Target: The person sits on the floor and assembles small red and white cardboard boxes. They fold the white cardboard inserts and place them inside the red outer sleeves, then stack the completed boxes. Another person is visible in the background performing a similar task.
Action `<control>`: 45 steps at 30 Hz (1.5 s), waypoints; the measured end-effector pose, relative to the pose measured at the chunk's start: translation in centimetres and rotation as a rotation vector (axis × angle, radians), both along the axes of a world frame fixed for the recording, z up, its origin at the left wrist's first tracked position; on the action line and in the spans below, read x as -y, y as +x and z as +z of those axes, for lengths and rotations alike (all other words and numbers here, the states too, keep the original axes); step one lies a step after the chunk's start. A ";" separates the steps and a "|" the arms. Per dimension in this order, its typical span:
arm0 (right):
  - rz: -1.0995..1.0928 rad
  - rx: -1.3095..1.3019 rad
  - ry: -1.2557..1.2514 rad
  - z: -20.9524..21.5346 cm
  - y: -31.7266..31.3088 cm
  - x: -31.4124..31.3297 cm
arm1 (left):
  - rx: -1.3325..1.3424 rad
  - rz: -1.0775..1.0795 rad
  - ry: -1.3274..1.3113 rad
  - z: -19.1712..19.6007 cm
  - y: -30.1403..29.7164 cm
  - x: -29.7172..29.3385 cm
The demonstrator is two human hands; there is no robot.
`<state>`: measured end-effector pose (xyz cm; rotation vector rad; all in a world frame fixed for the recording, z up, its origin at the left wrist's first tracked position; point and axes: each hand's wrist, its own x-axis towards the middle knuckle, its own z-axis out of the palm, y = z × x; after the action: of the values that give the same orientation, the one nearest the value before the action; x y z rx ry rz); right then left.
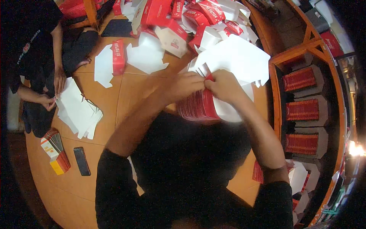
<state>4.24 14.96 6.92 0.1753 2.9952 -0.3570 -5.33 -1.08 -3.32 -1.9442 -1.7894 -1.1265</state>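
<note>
Both hands meet over a flat white-and-red cardboard carton blank (232,63) held above the orange-brown wooden floor (129,95). The left hand (185,84) pinches the blank's notched edge with fingers closed narrowly on the card; the right hand (225,86) grips the same edge just beside it, thumb and fingers folded over a red flap. Directly beneath the hands sits a thick stack of red-printed flat blanks (198,107), touching the white sheet that curves down past the right wrist.

Judging from how things lie, the folding is well under way but far from over. A heap of assembled red and white boxes (183,19) lies beyond the hands, yet the stack below is still deep, and the blank in hand remains mostly flat, white inner face up, its flaps spread; whether any crease is already made is hard to tell, since the fingers hide that corner.

To the left, another person's hands (53,91) work at a fan of white blanks (78,108). Nearer lie a black phone (82,161) and a small yellow-and-red pack of cards (56,152). Wooden shelving (301,110) on the right holds rows of red stacks.
</note>
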 end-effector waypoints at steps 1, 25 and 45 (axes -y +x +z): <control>-0.035 0.061 -0.058 0.3 -0.2 0.0 | 0.018 0.006 0.009 -0.5 -0.1 -0.1; -0.612 -0.545 -0.664 -5.7 11.7 -10.0 | 1.062 0.148 -0.030 1.4 8.1 -1.5; -0.479 -0.299 -0.419 -24.1 7.6 -32.1 | 0.503 0.470 -0.234 6.6 11.6 -2.7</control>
<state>11.86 47.04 -17.15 0.8660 3.0317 -1.1337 6.23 1.59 3.26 -1.2823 -2.5634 -1.3524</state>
